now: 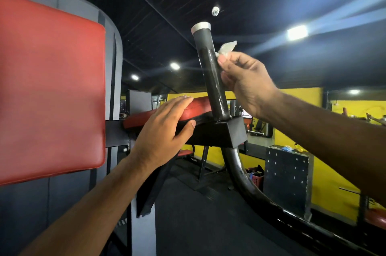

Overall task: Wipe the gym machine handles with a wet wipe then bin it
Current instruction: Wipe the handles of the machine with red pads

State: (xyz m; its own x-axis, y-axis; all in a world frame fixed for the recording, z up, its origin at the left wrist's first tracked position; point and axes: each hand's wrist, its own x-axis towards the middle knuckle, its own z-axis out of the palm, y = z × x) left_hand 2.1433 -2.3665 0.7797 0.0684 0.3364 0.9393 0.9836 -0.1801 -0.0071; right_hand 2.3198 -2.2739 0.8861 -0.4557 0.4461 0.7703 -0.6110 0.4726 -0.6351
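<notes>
A black upright handle (210, 72) with a grey end cap rises from a black bracket on the gym machine. Its lower part looks shiny and wet. My right hand (245, 80) pinches a crumpled white wet wipe (226, 48) and holds it against the right side of the handle, below the cap. My left hand (165, 132) rests on the red arm pad (196, 107) beside the handle, fingers straight over the top and thumb under the pad's front edge.
A large red back pad (50, 88) fills the left. A curved black frame tube (240, 172) runs down to the right. Beyond stand a black plyo box (286, 176), yellow walls and other machines. Dark floor lies below.
</notes>
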